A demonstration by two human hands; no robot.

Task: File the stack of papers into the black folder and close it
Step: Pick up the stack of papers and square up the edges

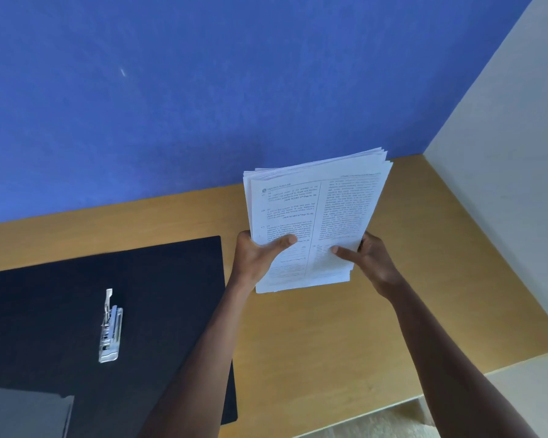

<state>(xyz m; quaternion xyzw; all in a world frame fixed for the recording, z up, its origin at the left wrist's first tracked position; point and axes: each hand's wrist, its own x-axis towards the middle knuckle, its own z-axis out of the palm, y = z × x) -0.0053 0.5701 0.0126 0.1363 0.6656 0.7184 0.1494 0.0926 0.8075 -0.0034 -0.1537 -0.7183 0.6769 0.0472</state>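
Judging by the fanned upper edge, the stack of papers [314,222] is a loose sheaf, unbound: light for its bulk, limp across the sheet, and likely to slide sheet over sheet if it is tipped or squeezed on one side only. It looks best taken as it is now, at the lower part on both long edges, thumbs on the front face and fingers behind, so the sheets stay squared.

Nearest the camera, the black folder [159,298] lies open and flat on the wooden surface [377,327], with its metal clip [110,330] standing up from the dark board near the middle. A grey flap shows at the lower left corner; what it belongs to I cannot tell.

Further out, the left hand [260,257] has its grip clenched on the stack's lower left edge, thumb pressed across the printed front. The right hand [370,257] grasps the lower right edge likewise, a finger laid on the page. The stack is held upright in the air, above the surface and to the right of the folder, well apart from the clip.

The top sheet is white, printed in two columns of small dark text; its upper corners are slightly splayed. Beyond it rises a blue wall [203,90].
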